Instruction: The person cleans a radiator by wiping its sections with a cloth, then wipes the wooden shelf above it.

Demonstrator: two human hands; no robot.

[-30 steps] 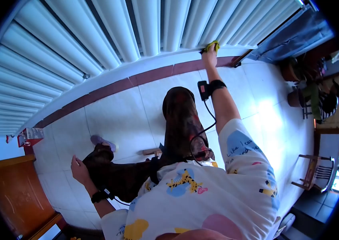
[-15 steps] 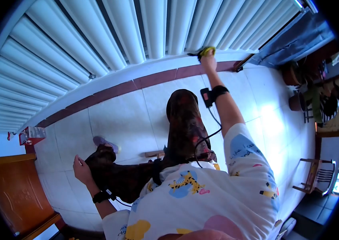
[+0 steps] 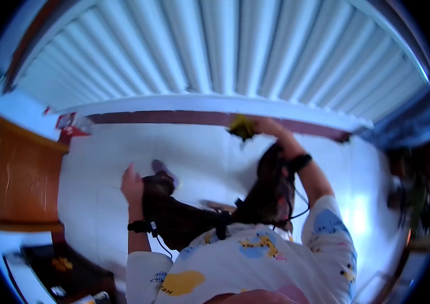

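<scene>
My right hand (image 3: 266,126) is closed round a crumpled yellow-green and black cloth (image 3: 242,127). It hangs in front of the dark red baseboard strip (image 3: 174,117), below a white ribbed panel (image 3: 222,45), apart from the ribs. Motion smears the cloth's edges. My left hand (image 3: 132,186) is beside my left knee, with nothing in it. Its fingers are loosely stretched out, though blurred. Both wrists wear black straps with cables.
Pale floor tiles (image 3: 199,152) lie under my legs. To the left are a red and white box (image 3: 73,125) and a brown wooden cabinet (image 3: 20,167). A dark table (image 3: 68,268) is at the lower left. Grey-blue fabric (image 3: 412,121) hangs at the right.
My right hand with the cloth has come away from the lower edge of the ribbed panel, down and nearer to my body. The whole view has turned. My left hand is still near my knee.
</scene>
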